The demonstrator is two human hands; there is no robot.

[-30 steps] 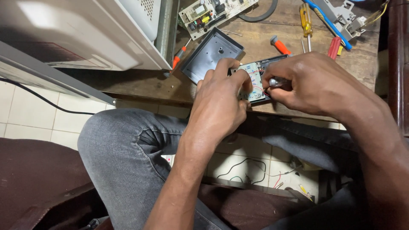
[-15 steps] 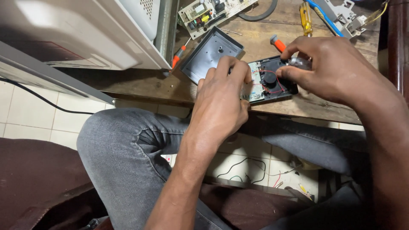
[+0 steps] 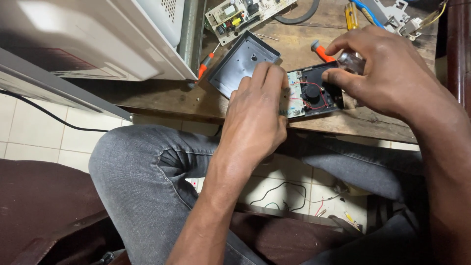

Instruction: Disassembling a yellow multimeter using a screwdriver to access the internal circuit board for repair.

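An opened black electronic box (image 3: 314, 95) with a circuit board, a round black part and red wires lies on the wooden workbench (image 3: 162, 98). My left hand (image 3: 257, 115) lies over its left end, fingers pressing the board's edge. My right hand (image 3: 378, 66) hovers over its right end and pinches a small clear-and-dark piece (image 3: 351, 61) between thumb and fingers. The box's black lid (image 3: 243, 64) lies just left of it, inside up.
A white appliance (image 3: 98, 34) fills the upper left. A bare circuit board (image 3: 240, 12), an orange-handled screwdriver (image 3: 321, 51), another orange tool (image 3: 206, 64), a yellow tool (image 3: 351, 14) and blue cable sit behind. My knees are under the bench; loose wires lie on the tiled floor (image 3: 279, 189).
My right hand has lifted off the board and moved up and right, now pinching a small piece. The board's round part and red wires are uncovered. My left hand stayed put.
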